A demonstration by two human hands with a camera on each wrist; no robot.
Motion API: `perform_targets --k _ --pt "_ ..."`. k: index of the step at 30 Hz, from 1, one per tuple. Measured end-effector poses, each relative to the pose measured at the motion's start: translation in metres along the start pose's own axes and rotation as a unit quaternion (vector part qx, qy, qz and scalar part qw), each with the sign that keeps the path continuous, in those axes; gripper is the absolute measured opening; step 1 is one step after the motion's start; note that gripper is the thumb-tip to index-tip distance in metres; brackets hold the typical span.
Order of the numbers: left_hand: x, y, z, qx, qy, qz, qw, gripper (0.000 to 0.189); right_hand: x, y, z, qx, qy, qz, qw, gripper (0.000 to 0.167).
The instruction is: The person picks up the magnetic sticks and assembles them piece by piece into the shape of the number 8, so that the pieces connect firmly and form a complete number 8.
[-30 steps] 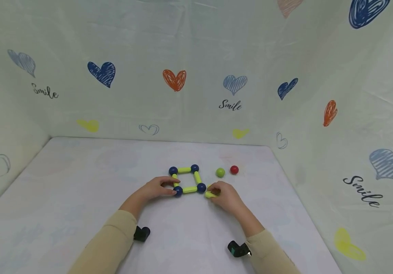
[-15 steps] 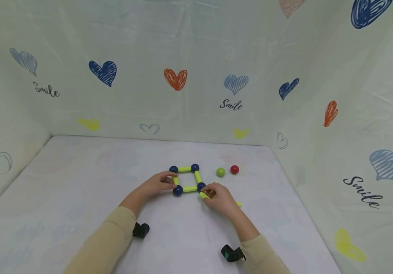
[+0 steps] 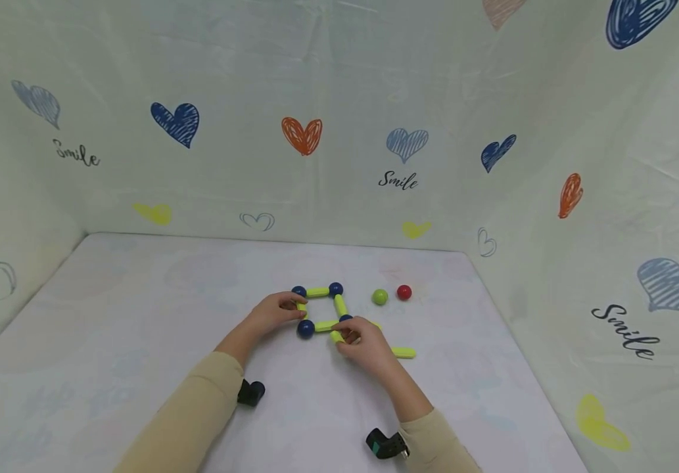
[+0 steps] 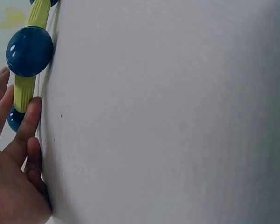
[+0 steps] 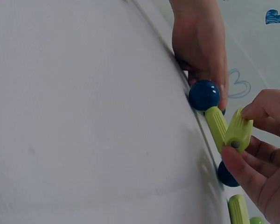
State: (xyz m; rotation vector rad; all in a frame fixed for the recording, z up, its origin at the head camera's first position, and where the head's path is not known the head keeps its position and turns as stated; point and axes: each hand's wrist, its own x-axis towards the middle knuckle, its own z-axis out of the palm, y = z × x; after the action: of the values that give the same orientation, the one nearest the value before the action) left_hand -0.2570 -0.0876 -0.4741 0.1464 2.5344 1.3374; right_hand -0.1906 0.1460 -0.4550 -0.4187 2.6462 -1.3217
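Note:
A square of yellow-green magnetic rods (image 3: 318, 292) joined by dark blue balls (image 3: 306, 329) lies on the table. My left hand (image 3: 271, 314) is at its left side, with fingers on either side of the left rod (image 4: 24, 91), between two balls. My right hand (image 3: 371, 345) pinches a loose yellow-green magnetic rod (image 5: 239, 128) between thumb and finger. A round grey spot shows on that rod's end. In the head view, the held rod overlaps the near side of the square, by the near right ball, which my fingers partly cover.
Behind and right of the hands are a green ball (image 3: 380, 297) and a red ball (image 3: 404, 292). Another yellow-green rod (image 3: 405, 353) lies right of my right hand, which partly hides it. A heart-printed cloth (image 3: 351, 79) rises behind the table (image 3: 138, 295).
My right hand has moved left with its rod, uncovering a rod on the table. My left thumb has shifted from the near left ball to the left rod.

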Motion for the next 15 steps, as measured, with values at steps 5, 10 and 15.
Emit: perform_targets --k 5,10,15 --pt "0.002 -0.002 0.002 0.008 0.018 -0.01 0.9998 0.028 0.0 -0.003 0.008 0.028 0.003 0.014 0.9995 0.024" --pt "0.003 -0.005 0.005 0.012 0.03 -0.008 0.9994 0.027 0.001 -0.004 0.015 0.072 -0.007 0.028 0.997 0.026" --pt "0.001 -0.004 0.004 0.009 0.035 -0.008 0.9993 0.026 0.002 -0.005 0.024 0.089 -0.019 0.033 0.9953 0.026"
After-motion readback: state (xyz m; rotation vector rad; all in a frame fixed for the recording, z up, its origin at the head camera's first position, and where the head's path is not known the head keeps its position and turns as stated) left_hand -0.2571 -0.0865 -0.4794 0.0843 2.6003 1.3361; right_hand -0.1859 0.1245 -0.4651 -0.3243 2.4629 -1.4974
